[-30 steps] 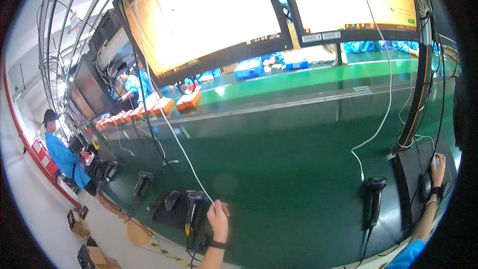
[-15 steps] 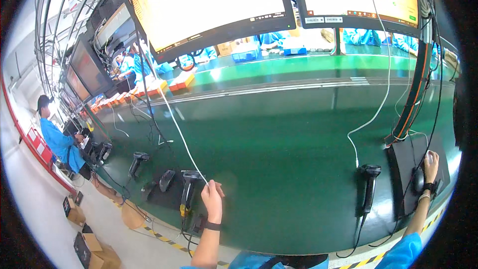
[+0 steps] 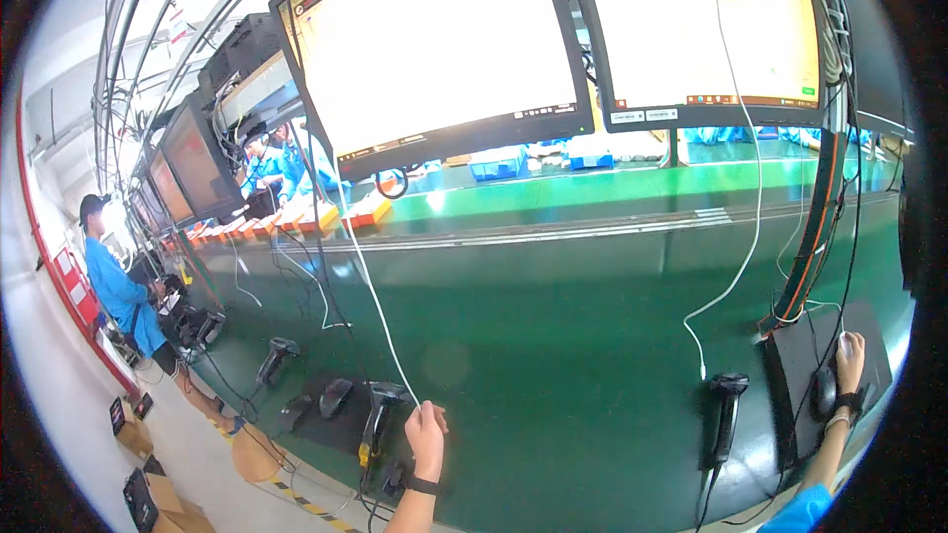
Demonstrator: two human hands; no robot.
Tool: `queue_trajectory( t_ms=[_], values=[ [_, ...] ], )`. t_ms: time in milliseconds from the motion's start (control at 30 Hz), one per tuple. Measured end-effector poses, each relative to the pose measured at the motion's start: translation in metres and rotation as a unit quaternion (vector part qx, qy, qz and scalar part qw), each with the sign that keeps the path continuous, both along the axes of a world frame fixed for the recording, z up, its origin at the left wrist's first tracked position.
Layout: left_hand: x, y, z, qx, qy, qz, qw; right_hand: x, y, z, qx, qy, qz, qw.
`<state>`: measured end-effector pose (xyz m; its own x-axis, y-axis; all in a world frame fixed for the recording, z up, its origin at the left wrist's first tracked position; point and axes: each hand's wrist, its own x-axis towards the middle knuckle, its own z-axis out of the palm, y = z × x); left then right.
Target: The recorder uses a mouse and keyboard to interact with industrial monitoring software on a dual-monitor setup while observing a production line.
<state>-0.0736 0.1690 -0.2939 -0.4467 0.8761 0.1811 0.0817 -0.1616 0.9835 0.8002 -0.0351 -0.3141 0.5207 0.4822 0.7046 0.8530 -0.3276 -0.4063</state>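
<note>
- A long factory line fills the view: a dark green tabotop runs left to right — the green tabletop (image 3: 553, 336) carries everything, with two large bright monitors (image 3: 444, 49) hanging over its far side and a person in blue (image 3: 114, 286) standing far left.
- A black mat (image 3: 825, 365) lies at the right end of the tabletop; on it sits a dark computer mouse (image 3: 825, 393).
- Two black handheld barcode scanners stand in cradles: one near the left hand (image 3: 380, 415), one right of centre (image 3: 728, 405).
- A thin white cable (image 3: 370, 286) drops from above the monitors, its long axis slanting down and rightward to the near edge.
- The left hand (image 3: 428, 434) is the nearer hand to that cable; its grip is pinched on the cable's lower end, just right of the left scanner, which stands beside it, apart.
- The right hand (image 3: 847, 360) rests on the mat just beside the mouse, fingers loosely spread, holding nothing.
- Against half a second ago, the view has tilted up slightly; the left hand sits a little further right, the right hand much the same.
</note>
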Motion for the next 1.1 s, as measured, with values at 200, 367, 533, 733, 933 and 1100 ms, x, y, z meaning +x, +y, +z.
queue_trajectory(
  t_ms=[200,367,533,733,933,1100],
  values=[
    [0.007,0.001,0.001,0.009,-0.025,-0.008,1.000,0.017,-0.004,-0.014,0.023,0.016,0.013,1.000],
    [0.002,0.001,-0.005,0.003,0.004,-0.010,1.000,0.023,0.008,-0.017,0.007,0.061,0.016,0.998],
    [0.001,-0.003,-0.001,-0.007,-0.009,-0.019,1.000,0.038,0.005,-0.026,-0.008,0.002,-0.009,1.000],
    [0.009,-0.002,0.002,-0.010,0.004,-0.038,0.999,0.058,0.005,-0.033,-0.007,-0.002,0.022,1.000],
    [0.012,0.001,0.001,-0.021,0.016,-0.046,0.999,0.046,0.003,-0.032,-0.008,0.009,0.031,0.999],
    [0.001,0.000,-0.007,-0.011,0.017,-0.050,0.999,0.026,0.009,-0.012,-0.034,0.009,-0.005,0.999]
  ],
)
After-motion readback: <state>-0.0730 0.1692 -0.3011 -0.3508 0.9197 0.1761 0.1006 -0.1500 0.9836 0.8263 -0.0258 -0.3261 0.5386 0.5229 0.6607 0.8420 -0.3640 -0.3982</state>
